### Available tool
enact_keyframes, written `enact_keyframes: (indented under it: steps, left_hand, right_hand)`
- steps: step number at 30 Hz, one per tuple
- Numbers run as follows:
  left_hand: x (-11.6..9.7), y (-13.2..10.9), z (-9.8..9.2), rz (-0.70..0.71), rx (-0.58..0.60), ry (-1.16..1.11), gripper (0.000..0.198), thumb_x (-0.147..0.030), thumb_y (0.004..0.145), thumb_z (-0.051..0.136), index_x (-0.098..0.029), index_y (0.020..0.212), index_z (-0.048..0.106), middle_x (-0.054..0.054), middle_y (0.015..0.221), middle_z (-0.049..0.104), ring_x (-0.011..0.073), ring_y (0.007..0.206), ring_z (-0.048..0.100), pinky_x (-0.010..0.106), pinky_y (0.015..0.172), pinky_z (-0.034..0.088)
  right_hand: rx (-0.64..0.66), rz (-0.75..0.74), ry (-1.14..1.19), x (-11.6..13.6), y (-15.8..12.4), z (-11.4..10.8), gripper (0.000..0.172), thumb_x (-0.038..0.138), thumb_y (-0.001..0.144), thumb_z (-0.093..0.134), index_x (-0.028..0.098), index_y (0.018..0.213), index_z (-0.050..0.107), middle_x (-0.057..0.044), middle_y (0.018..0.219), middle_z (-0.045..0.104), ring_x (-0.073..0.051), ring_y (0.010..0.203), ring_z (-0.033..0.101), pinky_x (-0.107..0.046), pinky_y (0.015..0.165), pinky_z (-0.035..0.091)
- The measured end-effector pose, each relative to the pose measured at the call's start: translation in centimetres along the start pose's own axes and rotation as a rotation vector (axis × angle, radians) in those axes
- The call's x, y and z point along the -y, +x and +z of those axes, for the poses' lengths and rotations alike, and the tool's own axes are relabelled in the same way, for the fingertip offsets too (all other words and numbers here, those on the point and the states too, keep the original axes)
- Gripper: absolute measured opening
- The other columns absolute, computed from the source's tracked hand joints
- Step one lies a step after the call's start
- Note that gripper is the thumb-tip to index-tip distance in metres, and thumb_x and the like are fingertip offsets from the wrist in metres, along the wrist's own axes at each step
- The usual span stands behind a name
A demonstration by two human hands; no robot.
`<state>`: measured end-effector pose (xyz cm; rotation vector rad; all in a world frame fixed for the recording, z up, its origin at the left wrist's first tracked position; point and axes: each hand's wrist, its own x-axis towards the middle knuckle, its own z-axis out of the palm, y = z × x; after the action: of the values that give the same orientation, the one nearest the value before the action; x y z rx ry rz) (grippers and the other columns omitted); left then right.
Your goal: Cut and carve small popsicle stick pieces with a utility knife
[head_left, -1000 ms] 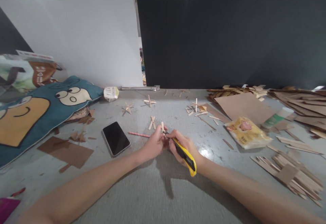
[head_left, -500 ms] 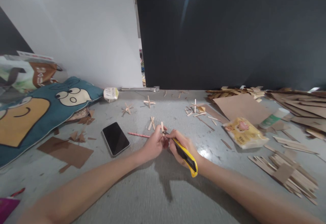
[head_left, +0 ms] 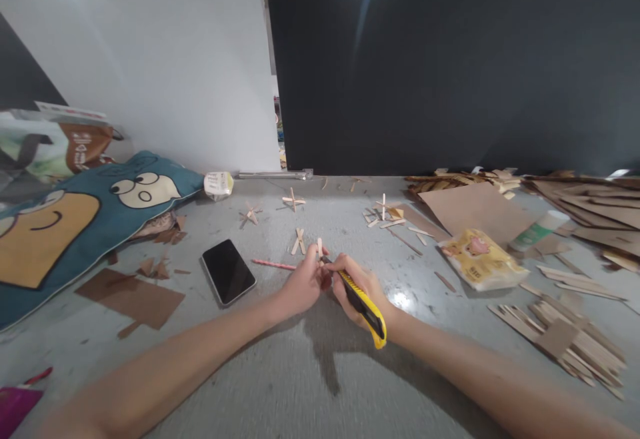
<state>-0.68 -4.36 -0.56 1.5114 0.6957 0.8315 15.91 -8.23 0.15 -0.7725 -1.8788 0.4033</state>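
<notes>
Between the fingers of my left hand (head_left: 301, 284) a short wooden craft stick (head_left: 320, 247) stands upright, its lower end hidden by the fingers. My right hand (head_left: 361, 287) is closed around a yellow and black utility knife (head_left: 367, 309). The knife's front end meets the stick at my left fingertips; the blade itself is too small to make out. Just beyond my hands lie crossed wooden sticks (head_left: 299, 242). A thin red-and-white patterned stick (head_left: 273, 264) points toward my left hand from the left.
A phone (head_left: 229, 272) and cardboard pieces (head_left: 131, 298) lie left, before a teal cushion (head_left: 100, 219). Further back are star-shaped stick pieces (head_left: 294, 200). On the right are a yellow packet (head_left: 480, 259), a glue stick (head_left: 540, 231) and a bundle of craft sticks (head_left: 557, 339). Dark and white panels rise behind.
Both hands keep the same grip on the stick and the knife. The knife's rear end has shifted very slightly; the things on the table stay where they were.
</notes>
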Motion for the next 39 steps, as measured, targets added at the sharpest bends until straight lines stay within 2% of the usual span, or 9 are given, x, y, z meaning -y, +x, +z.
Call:
enact_keyframes:
  steps: [5,9,11,15,19,28,32,35,39]
  left_hand:
    - [-0.4,0.0,-0.1,0.042,-0.005,0.069,0.03,-0.034,0.091,0.061,-0.025,0.105,0.035,-0.008,0.068,0.045,0.0111,0.058,0.043,0.023,0.056,0.032]
    - [-1.2,0.0,-0.3,0.073,-0.002,0.125,0.027,-0.044,0.095,0.057,-0.024,0.098,0.038,-0.01,0.064,0.036,0.01,0.055,0.035,0.024,0.055,0.031]
    - [-1.2,-0.1,-0.2,0.072,-0.005,0.126,0.029,-0.045,0.093,0.059,-0.024,0.098,0.039,-0.01,0.064,0.036,0.0099,0.055,0.035,0.024,0.055,0.031]
    - [-0.5,-0.1,-0.1,0.032,-0.012,0.063,0.032,-0.035,0.088,0.063,-0.025,0.101,0.036,-0.009,0.067,0.045,0.0111,0.057,0.044,0.023,0.055,0.032]
    - [-0.1,0.0,0.0,0.02,-0.005,0.006,0.033,-0.03,0.086,0.061,-0.025,0.104,0.033,-0.009,0.067,0.044,0.011,0.056,0.043,0.023,0.054,0.031]
    - [-0.7,-0.4,-0.7,0.056,0.025,0.264,0.032,-0.02,0.083,0.058,-0.024,0.11,0.041,-0.007,0.065,0.047,0.0142,0.058,0.045,0.026,0.057,0.031]
    - [-0.4,-0.1,-0.4,0.041,-0.005,0.177,0.025,-0.03,0.091,0.057,-0.023,0.109,0.041,-0.006,0.068,0.049,0.0135,0.058,0.047,0.025,0.056,0.034]
    - [-0.2,0.1,-0.3,-0.014,-0.044,0.092,0.029,-0.037,0.093,0.056,-0.024,0.113,0.04,-0.006,0.071,0.049,0.012,0.054,0.046,0.024,0.052,0.035]
    - [0.1,0.1,-0.4,-0.086,-0.104,0.065,0.032,-0.034,0.091,0.058,-0.025,0.113,0.036,-0.007,0.072,0.051,0.0097,0.047,0.043,0.023,0.046,0.035]
  right_hand:
    - [-0.003,-0.006,0.028,0.2,0.0,0.0,0.007,0.022,0.105,0.046,0.025,0.108,0.052,0.001,0.083,0.057,-0.012,0.061,0.057,-0.023,0.06,0.047]
    - [-0.012,-0.017,0.017,0.2,-0.1,-0.3,0.007,0.024,0.105,0.045,0.025,0.108,0.052,0.001,0.082,0.055,-0.013,0.062,0.056,-0.025,0.059,0.047]
    - [-0.008,-0.01,0.014,0.2,-0.2,-0.3,0.008,0.025,0.106,0.044,0.025,0.109,0.052,0.0,0.082,0.056,-0.013,0.061,0.056,-0.025,0.059,0.048]
    - [0.004,-0.001,0.026,0.1,-0.2,0.0,0.008,0.023,0.105,0.044,0.024,0.109,0.052,0.0,0.084,0.058,-0.013,0.063,0.059,-0.025,0.061,0.049]
    - [0.011,0.02,0.023,0.2,-0.1,0.2,0.007,0.022,0.105,0.046,0.024,0.108,0.052,0.0,0.082,0.059,-0.013,0.064,0.06,-0.024,0.062,0.049]
    - [0.004,-0.032,0.0,-0.1,-0.7,-0.1,0.011,0.018,0.103,0.046,0.025,0.11,0.051,0.0,0.084,0.058,-0.013,0.064,0.059,-0.024,0.062,0.049]
    - [0.016,-0.036,-0.033,-0.5,-0.8,0.0,0.014,0.016,0.101,0.046,0.025,0.11,0.052,0.001,0.083,0.058,-0.013,0.064,0.059,-0.024,0.062,0.05]
    - [0.029,-0.034,-0.064,-0.8,-0.8,0.1,0.015,0.017,0.1,0.049,0.025,0.112,0.054,-0.002,0.087,0.061,-0.015,0.068,0.062,-0.026,0.065,0.053]
    - [0.088,0.0,-0.018,-0.9,-1.0,0.0,0.022,0.017,0.1,0.051,0.025,0.119,0.057,-0.003,0.088,0.065,-0.016,0.069,0.064,-0.027,0.065,0.054]
